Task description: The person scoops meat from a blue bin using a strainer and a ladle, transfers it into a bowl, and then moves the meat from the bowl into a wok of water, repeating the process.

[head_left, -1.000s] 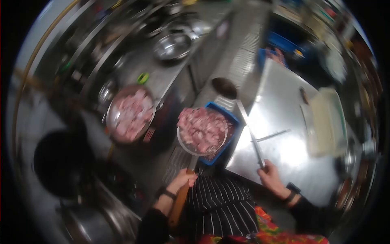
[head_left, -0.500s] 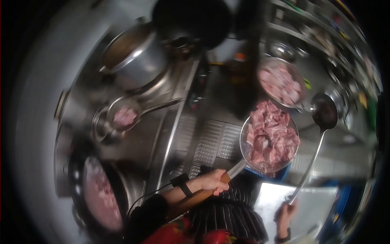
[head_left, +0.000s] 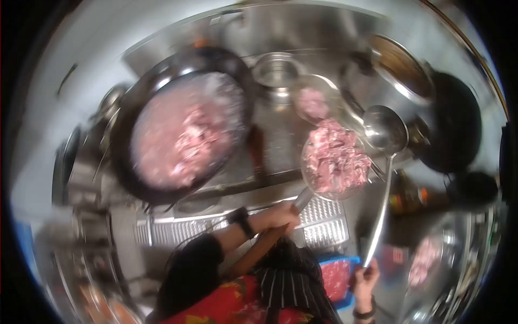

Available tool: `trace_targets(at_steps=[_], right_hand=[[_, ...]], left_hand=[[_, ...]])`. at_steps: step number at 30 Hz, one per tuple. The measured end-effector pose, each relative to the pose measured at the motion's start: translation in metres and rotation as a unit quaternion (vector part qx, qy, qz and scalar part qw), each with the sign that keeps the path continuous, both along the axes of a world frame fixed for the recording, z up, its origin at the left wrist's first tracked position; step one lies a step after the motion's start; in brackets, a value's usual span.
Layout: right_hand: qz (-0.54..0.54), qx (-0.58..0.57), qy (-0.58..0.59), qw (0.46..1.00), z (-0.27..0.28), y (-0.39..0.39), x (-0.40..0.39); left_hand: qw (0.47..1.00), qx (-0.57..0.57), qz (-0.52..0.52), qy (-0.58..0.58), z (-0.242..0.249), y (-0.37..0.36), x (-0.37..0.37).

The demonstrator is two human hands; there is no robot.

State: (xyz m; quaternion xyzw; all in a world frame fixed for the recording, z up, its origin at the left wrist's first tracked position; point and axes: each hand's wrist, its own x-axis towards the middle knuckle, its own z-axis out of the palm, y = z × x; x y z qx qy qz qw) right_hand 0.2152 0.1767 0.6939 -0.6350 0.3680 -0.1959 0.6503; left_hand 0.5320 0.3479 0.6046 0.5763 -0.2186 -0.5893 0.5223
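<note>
My left hand [head_left: 283,216] is closed around the handle of a round strainer [head_left: 310,186], whose wooden end runs back under my forearm. Raw pink meat pieces [head_left: 337,159] are heaped in the strainer, above the stove's front edge. My right hand [head_left: 367,278] grips the far end of a long metal ladle [head_left: 385,129]. The ladle's bowl hangs just right of the meat, and whatever it may contain is blurred. To the left stands a large black wok [head_left: 127,164], holding cloudy pinkish liquid with meat pieces [head_left: 197,137] in it.
Behind the strainer, a smaller strainer [head_left: 329,86] holds meat beside a metal container [head_left: 278,70]. A tall pot [head_left: 372,81] and a dark pan [head_left: 456,121] stand at right. Below are a blue basin [head_left: 353,262] with meat and a perforated metal strip [head_left: 178,229].
My view has swung from the side counter toward the stove, bringing the wok ahead on the left. Strainer and ladle came along, both still held; the meat stays heaped in the strainer.
</note>
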Motion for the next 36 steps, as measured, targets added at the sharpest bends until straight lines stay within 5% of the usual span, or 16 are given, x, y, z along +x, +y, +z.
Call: trace_targets(at_steps=[10, 12, 13, 15, 16, 17, 19, 21, 22, 28, 36], right_hand=[[0.208, -0.093, 0.018, 0.974, -0.006, -0.111, 0.135], [0.225, -0.106, 0.033, 0.968, -0.01, -0.136, 0.149], [0.204, -0.129, 0.07, 0.968, -0.02, -0.174, 0.153], [0.204, -0.072, 0.097, 0.971, -0.002, -0.183, 0.169], [0.182, -0.197, 0.084, 0.96, -0.024, -0.201, 0.181], [0.315, -0.211, 0.085, 0.922, 0.019, -0.183, 0.184], [0.345, -0.307, 0.008, 0.887, 0.034, -0.17, 0.204], [0.333, -0.251, -0.048, 0.908, -0.036, -0.225, 0.231], [0.303, -0.192, -0.096, 0.928, -0.074, -0.262, 0.235], [0.317, -0.11, -0.053, 0.941, -0.013, -0.176, 0.253], [0.3, -0.086, -0.063, 0.948, -0.012, -0.17, 0.249]], left_hand=[[0.977, 0.024, 0.21, 0.012, -0.059, 0.007, 0.068], [0.95, 0.105, 0.081, -0.284, -0.041, 0.013, 0.065], [0.952, 0.13, 0.103, -0.259, -0.028, 0.013, 0.059], [0.762, 0.156, 0.118, -0.617, -0.028, -0.005, 0.053], [0.546, 0.206, 0.131, -0.801, -0.044, -0.025, 0.049], [0.288, 0.245, 0.121, -0.918, -0.064, -0.053, 0.047], [0.363, 0.183, 0.203, -0.891, -0.078, -0.109, 0.055], [0.601, 0.098, 0.081, -0.789, -0.012, -0.122, 0.057], [0.625, 0.097, 0.066, -0.772, -0.002, -0.129, 0.057], [0.608, 0.153, 0.064, -0.776, -0.039, -0.139, 0.066], [0.634, 0.082, 0.087, -0.764, -0.04, -0.15, 0.056]])
